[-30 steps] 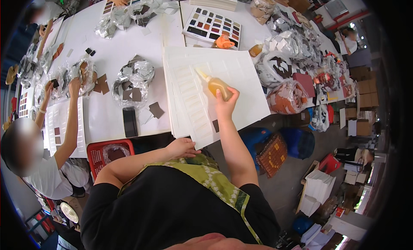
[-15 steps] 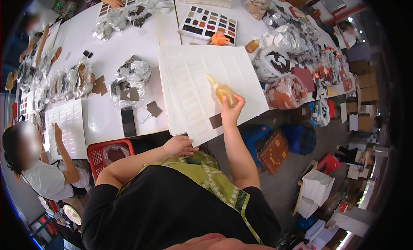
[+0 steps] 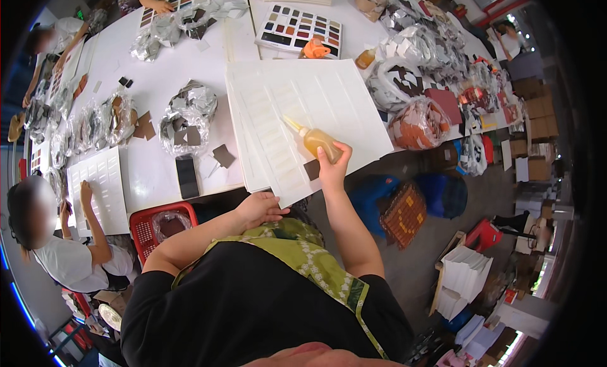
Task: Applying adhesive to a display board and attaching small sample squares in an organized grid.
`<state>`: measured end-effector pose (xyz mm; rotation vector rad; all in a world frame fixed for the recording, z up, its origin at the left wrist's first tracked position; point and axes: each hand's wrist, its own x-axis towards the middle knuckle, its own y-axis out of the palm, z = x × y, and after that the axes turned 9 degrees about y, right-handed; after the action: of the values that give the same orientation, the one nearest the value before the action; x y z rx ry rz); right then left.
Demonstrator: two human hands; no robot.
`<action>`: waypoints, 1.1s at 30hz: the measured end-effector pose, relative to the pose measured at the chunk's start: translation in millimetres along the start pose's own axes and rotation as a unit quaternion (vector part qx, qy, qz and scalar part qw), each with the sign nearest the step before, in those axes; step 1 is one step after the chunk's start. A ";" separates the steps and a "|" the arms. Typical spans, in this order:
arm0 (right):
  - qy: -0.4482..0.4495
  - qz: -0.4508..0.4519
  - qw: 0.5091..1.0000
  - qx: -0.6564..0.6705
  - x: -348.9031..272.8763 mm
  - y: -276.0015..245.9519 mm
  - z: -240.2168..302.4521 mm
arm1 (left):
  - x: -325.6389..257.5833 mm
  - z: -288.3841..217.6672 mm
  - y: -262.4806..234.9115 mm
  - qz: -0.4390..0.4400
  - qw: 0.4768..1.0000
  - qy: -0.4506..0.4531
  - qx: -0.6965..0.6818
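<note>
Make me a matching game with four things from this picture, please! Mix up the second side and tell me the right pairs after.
Things:
1. squeeze bottle
2. left hand
3. phone
4. basket

Matches:
A. lying on the table, left of the white sheets
B. red, with holes in its side
C. held in the right hand
D. at the white sheets' near corner

Right pairs: 1-C, 2-D, 3-A, 4-B

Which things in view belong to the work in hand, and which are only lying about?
In use:
amber bottle, in the right hand
white sheets, left hand at their edge
dark swatch on the sheets

Seemingly just lying about:
black phone
red basket
brown patterned mat
</note>
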<state>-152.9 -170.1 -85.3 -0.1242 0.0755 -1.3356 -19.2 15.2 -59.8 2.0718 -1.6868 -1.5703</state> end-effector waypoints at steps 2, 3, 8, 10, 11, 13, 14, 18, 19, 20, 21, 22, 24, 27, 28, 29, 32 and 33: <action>0.032 -0.028 0.997 0.058 -4.1 -10.0 0.1 | -0.6 -0.5 1.3 -0.001 1.000 0.007 -0.001; 0.063 -0.055 0.990 0.115 -6.3 -16.7 1.2 | -1.4 -0.1 2.0 -0.002 1.000 0.013 -0.003; -0.102 -0.093 0.975 -0.177 -11.3 -37.2 -18.3 | 2.0 4.1 -0.8 0.002 1.000 0.020 0.004; -0.098 -0.036 0.988 -0.116 -17.1 -32.1 -16.5 | 1.8 3.9 -0.7 0.001 1.000 0.021 0.007; -0.097 -0.035 0.988 -0.116 -21.0 -31.1 -15.0 | 1.2 3.5 0.1 -0.001 1.000 0.021 0.008; -0.007 -0.055 0.998 -0.003 -26.6 -30.8 -8.5 | 1.4 2.3 1.0 -0.003 1.000 0.022 0.009; 0.028 -0.077 0.995 0.055 -26.6 -32.1 -5.5 | 1.4 2.2 0.8 -0.004 1.000 0.025 0.011; -0.125 -0.088 0.973 -0.174 -29.6 -48.0 -16.4 | 0.2 2.4 3.1 -0.012 1.000 0.025 0.014; -0.123 -0.089 0.973 -0.175 -33.4 -46.2 -12.0 | -0.5 1.5 4.2 -0.012 1.000 0.023 0.014; -0.072 -0.059 0.991 -0.100 -38.6 -42.8 -7.2 | -1.3 0.5 5.5 -0.015 0.999 0.025 0.014; -0.021 -0.029 0.999 -0.024 -43.1 -40.5 -3.2 | -1.3 0.1 5.5 -0.019 0.999 0.026 0.014; 0.009 -0.043 0.999 0.001 -47.1 -41.2 -1.3 | -0.9 0.5 4.8 -0.018 0.999 0.025 0.014; 0.033 -0.059 0.996 0.054 -53.0 -50.9 -2.1 | 0.5 1.7 2.4 -0.019 0.999 0.023 0.024; 0.027 -0.073 0.994 0.082 -53.4 -67.0 -10.9 | 2.7 3.0 -0.2 -0.012 0.999 0.024 0.023; -0.032 -0.077 0.996 -0.031 -53.5 -72.0 -17.4 | 1.9 2.5 1.0 -0.010 0.999 0.022 0.024; -0.090 -0.079 0.982 -0.144 -54.5 -76.8 -22.9 | 0.3 1.4 2.8 -0.011 0.999 0.022 0.021; -0.094 -0.035 0.988 -0.116 -64.5 -71.6 -16.8 | -2.4 -1.3 5.7 -0.017 1.000 0.020 0.017; -0.078 -0.008 0.995 -0.066 -66.4 -70.7 -16.0 | -2.5 -2.1 6.0 -0.021 1.000 0.018 0.015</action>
<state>-238.5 -122.4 -92.8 -0.3408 0.0297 -1.3325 -21.7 13.6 -53.6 2.1507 -1.6758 -1.5195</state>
